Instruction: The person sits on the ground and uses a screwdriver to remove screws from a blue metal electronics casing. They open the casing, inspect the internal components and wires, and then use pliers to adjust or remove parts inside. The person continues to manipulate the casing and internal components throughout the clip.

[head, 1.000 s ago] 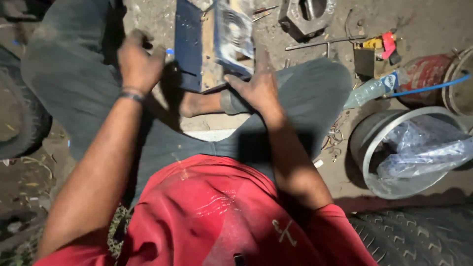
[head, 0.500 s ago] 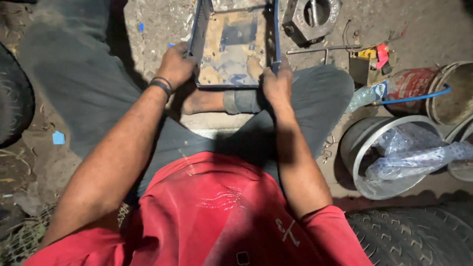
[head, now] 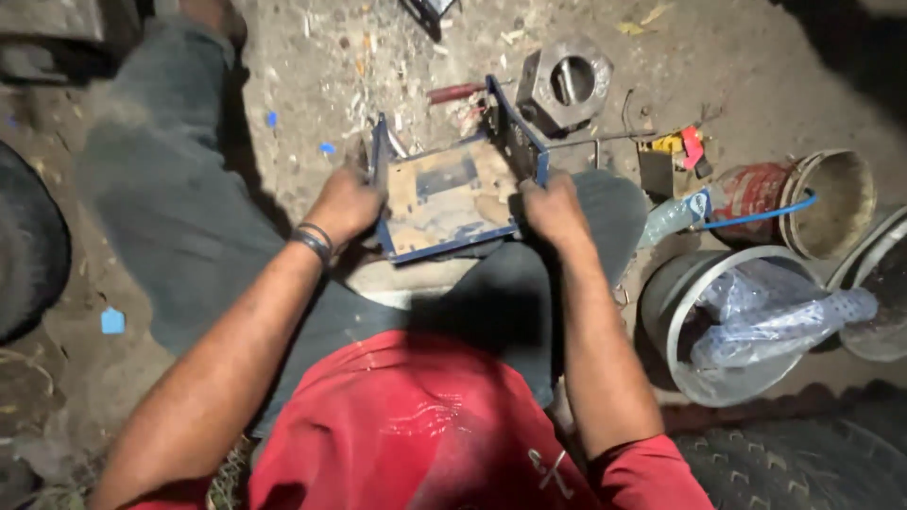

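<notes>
**Both hands clamping a blue metal tray over the lap**

The left hand point(head: 345, 203) is gripping the left wall of a blue metal tray point(head: 452, 198), fingers closed on the edge; the right hand point(head: 553, 210) is closing the same way on the right wall. The tray is sitting at about 12 o'clock from the person's red shirt point(head: 425, 434), resting over the grey trouser legs point(head: 189, 227), its worn floor facing up.

Around it, a grey hexagonal metal block point(head: 565, 87) with a round bore is lying at 1 o'clock from the tray, just beyond its far corner, and a red-handled tool point(head: 455, 93) is lying at 12 o'clock. At 3 o'clock a clear plastic bottle point(head: 673, 217) is lying on its side, touching a rusty red tin point(head: 756, 194) crossed by a blue wire point(head: 765, 215). At 4 o'clock a grey bucket point(head: 675, 331) is holding crumpled plastic bags point(head: 775, 316). A tyre point(head: 803, 463) is filling the 5 o'clock corner.

The thumbs and palms are hiding the tray's near wall edges, so what lies under the fingers is hard to make out. The far wall is blurring into the dirt. Another tyre at 9 o'clock is being cut off by the frame.
</notes>
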`<state>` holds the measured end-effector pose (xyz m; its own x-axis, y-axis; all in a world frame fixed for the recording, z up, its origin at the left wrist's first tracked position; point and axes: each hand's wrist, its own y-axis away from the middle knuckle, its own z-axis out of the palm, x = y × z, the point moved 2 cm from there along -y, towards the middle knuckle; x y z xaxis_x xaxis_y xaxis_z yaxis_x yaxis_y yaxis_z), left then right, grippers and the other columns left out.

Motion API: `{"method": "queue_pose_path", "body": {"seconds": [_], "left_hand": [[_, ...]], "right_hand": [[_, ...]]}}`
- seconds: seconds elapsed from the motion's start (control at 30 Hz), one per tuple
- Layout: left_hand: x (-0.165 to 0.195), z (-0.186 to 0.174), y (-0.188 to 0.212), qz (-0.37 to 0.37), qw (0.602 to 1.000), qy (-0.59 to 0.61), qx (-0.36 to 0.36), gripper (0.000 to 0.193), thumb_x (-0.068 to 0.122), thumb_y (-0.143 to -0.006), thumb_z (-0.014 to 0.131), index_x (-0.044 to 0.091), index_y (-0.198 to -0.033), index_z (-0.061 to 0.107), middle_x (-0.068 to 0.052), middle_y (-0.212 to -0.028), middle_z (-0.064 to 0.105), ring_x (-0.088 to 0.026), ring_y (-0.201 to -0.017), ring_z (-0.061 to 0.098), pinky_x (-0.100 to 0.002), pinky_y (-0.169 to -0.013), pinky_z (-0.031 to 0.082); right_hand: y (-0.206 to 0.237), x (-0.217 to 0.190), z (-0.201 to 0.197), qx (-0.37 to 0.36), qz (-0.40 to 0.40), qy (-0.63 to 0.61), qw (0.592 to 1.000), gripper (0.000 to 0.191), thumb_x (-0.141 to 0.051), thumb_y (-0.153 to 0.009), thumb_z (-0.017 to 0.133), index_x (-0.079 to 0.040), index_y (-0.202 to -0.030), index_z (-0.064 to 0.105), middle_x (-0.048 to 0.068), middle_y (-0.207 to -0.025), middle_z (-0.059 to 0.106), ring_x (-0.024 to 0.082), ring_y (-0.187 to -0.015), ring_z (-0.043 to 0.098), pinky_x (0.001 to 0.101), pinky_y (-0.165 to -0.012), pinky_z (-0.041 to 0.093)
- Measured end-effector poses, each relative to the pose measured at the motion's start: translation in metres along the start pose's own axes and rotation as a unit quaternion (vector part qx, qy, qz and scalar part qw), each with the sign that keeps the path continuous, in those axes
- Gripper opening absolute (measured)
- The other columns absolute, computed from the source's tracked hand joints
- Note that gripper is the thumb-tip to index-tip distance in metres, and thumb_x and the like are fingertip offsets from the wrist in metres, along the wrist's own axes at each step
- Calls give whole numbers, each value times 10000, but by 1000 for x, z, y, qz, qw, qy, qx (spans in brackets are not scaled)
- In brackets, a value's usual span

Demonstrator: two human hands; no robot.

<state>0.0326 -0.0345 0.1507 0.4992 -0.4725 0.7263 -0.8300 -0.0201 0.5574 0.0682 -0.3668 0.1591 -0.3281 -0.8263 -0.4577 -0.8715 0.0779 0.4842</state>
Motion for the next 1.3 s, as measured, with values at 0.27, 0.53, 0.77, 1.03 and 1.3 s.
{"method": "queue_pose_path", "body": {"seconds": [0.27,0.53,0.77,1.03,1.3], "left_hand": [[22,-27,54,101,993,-39,41,376,150,-836,622,-71,-1133,685,-358,-1018,672,-501,-1033,653,-494,-912,521],[61,-49,131,178,975,0,135,544,71,-864,614,-73,-1385,555,-328,-1184,670,-489,-1120,638,-490,-971,510],[56,-47,141,184,972,40,142,514,173,-951,696,-51,-1395,564,-282,-1207,699,-398,-1128,705,-435,-967,542],[43,-56,91,-31,910,414,6,877,250,-857,777,-53,-1541,318,-149,-1227,699,-196,-1039,696,-320,-865,580],[44,-43,144,218,959,125,132,998,150,-813,853,-120,-1582,277,-268,-1530,497,-333,-1420,498,-391,-1196,397]], "right_hand": [[49,-3,3,11,-52,-134,990,375,-235,-925,618,92,-1108,635,240,-1032,701,359,-967,672,426,-877,521],[95,-9,24,57,-150,-345,925,192,-68,-908,655,29,-1071,628,23,-902,627,128,-827,565,303,-750,504],[97,8,27,54,-89,-380,919,187,-102,-937,684,37,-1061,702,36,-938,704,132,-833,646,300,-761,523],[118,1,22,17,-27,-408,912,300,-157,-865,773,5,-1113,722,29,-1044,729,160,-930,682,327,-861,557],[126,-38,-67,-229,-108,-569,782,1298,-432,-669,957,-83,-1660,195,71,-1599,472,231,-1434,520,403,-1203,400]]}}
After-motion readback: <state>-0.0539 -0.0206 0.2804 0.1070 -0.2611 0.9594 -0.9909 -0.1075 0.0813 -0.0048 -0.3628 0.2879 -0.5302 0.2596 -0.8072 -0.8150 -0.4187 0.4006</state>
